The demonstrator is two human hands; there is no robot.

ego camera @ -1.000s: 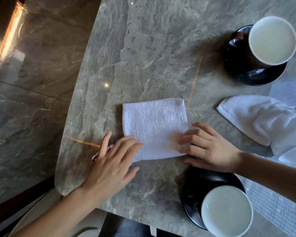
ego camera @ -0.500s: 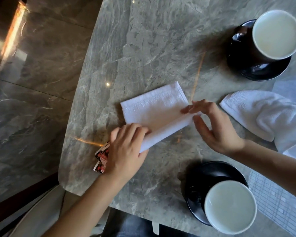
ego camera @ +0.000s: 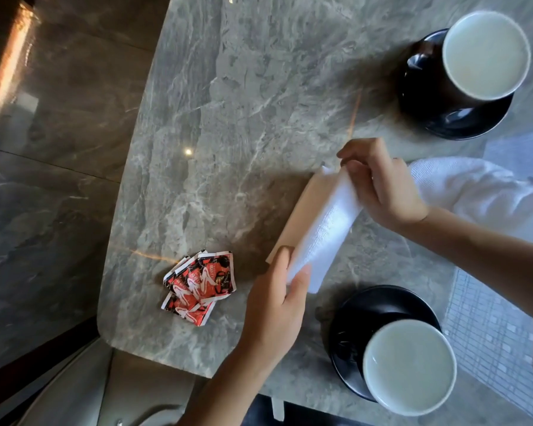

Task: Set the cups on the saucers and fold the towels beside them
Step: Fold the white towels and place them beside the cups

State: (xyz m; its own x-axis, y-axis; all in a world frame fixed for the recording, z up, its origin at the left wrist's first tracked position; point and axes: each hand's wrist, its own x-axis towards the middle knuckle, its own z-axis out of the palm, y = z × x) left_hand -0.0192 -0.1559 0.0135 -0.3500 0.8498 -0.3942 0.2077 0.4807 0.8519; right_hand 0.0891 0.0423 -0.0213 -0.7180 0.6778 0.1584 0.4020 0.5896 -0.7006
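White towel [ego camera: 323, 222] mid-fold, pinched by left hand [ego camera: 277, 305] and right hand [ego camera: 382, 186]; both cups on saucers; second towel [ego camera: 474, 189] at table's right edge unfolded.

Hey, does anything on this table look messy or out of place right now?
Two things. The second towel lies bunched and unfolded at the right edge, behind the right hand. A loose pile of red sachets sits near the table's left corner. No spills show.

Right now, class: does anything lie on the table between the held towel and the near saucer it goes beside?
Nothing visible does. The towel is held by both hands above bare table next to the near saucer; the red packets lie off to the left.
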